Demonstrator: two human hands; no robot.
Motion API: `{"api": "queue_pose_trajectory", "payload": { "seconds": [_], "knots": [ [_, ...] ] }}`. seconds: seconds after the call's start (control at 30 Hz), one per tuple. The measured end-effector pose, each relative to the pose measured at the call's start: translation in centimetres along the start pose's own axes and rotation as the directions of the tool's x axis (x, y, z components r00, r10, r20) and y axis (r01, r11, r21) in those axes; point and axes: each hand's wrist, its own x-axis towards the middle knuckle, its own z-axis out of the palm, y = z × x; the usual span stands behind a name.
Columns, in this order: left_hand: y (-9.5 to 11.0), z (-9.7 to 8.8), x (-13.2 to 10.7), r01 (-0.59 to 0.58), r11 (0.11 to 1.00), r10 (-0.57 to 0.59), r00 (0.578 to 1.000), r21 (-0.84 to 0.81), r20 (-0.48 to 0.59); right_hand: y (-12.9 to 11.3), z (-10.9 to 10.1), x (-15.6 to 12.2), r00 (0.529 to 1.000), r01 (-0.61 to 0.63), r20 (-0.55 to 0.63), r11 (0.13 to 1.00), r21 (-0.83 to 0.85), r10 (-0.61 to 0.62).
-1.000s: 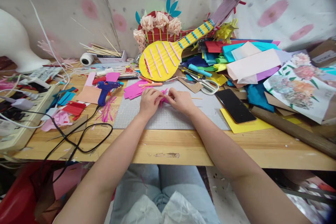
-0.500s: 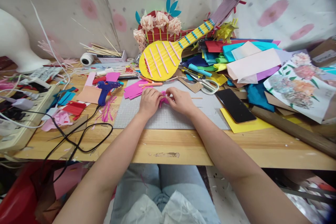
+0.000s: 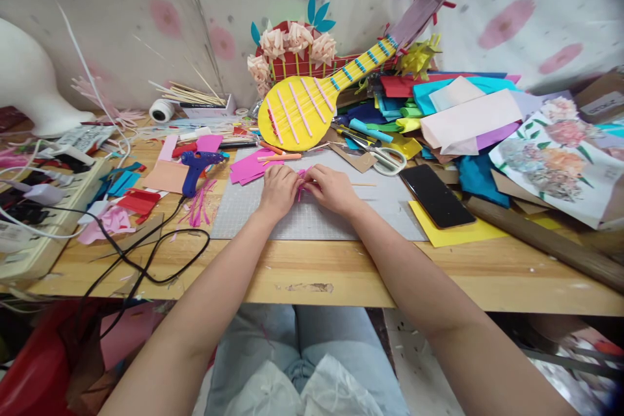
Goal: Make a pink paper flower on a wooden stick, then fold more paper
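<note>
Over the middle of a grey cutting mat (image 3: 238, 221), my left hand (image 3: 281, 187) and my right hand (image 3: 330, 188) meet with fingertips closed on a small magenta paper piece (image 3: 302, 186). Much of that piece is hidden by the fingers; a little of it shows in the gap between them. Magenta paper sheets (image 3: 251, 166) lie just beyond my left hand. A thin wooden stick (image 3: 363, 184) rests on the mat, its near end behind my right hand. Scissors with white handles (image 3: 390, 160) lie farther right.
A blue glue gun (image 3: 195, 169) stands on the left, its black cord looping across the table. Behind the mat leans a yellow paper lute (image 3: 297, 114). To the right are a black phone (image 3: 436, 196), piled coloured paper (image 3: 468, 117) and a brown tube (image 3: 541, 240). A power strip (image 3: 53, 227) sits far left.
My fingers have shifted slightly around the magenta paper piece, with my right hand's fingers a bit closer to the left. Everything else stays where it was.
</note>
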Motion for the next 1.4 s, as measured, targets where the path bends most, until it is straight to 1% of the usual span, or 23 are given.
{"api": "queue_pose_trajectory", "payload": {
  "seconds": [0.1, 0.23, 0.37, 0.53, 0.67, 0.8, 0.97, 1.17, 1.4],
  "knots": [
    [0.0, -0.2, -0.1, 0.0, 1.0, 0.0, 1.0, -0.031, 0.0, 0.1, 0.1, 0.0, 1.0, -0.01, -0.002, 1.0, 0.001, 0.01],
    [0.1, -0.6, -0.3, 0.006, 0.994, -0.007, 1.0, -0.113, -0.002, 0.3, 0.2, 0.1, 1.0, -0.022, -0.009, 1.0, 0.017, 0.022],
    [0.2, -0.9, -0.3, 0.035, 0.983, -0.036, 0.999, -0.18, -0.002, 0.6, 0.4, 0.1, 1.0, -0.004, -0.015, 0.998, 0.055, 0.005],
    [0.2, -0.9, -0.2, 0.085, 0.975, -0.083, 0.996, -0.206, 0.017, 0.8, 0.5, 0.1, 0.999, 0.036, -0.023, 0.993, 0.114, -0.033],
    [0.0, -0.7, -0.3, 0.09, 0.974, -0.096, 0.995, -0.206, -0.023, 0.6, 0.3, 0.0, 0.998, 0.066, -0.02, 0.988, 0.138, -0.064],
    [0.0, -0.7, -0.3, 0.091, 0.982, -0.103, 0.993, -0.167, -0.062, 0.4, 0.2, -0.1, 0.999, 0.046, -0.022, 0.992, 0.121, -0.043],
    [-0.1, -0.9, -0.1, 0.08, 0.986, -0.09, 0.994, -0.144, -0.064, 0.2, 0.0, -0.2, 1.0, 0.018, -0.023, 0.993, 0.113, -0.016],
    [0.0, -1.1, 0.0, 0.092, 0.985, -0.1, 0.994, -0.145, -0.045, 0.1, 0.0, -0.1, 1.0, 0.011, -0.018, 0.989, 0.149, -0.008],
    [-0.3, -0.8, -0.1, 0.1, 0.984, -0.109, 0.993, -0.145, -0.053, 0.4, 0.4, 0.0, 1.0, -0.013, -0.01, 0.983, 0.181, 0.015]
  ]
}}
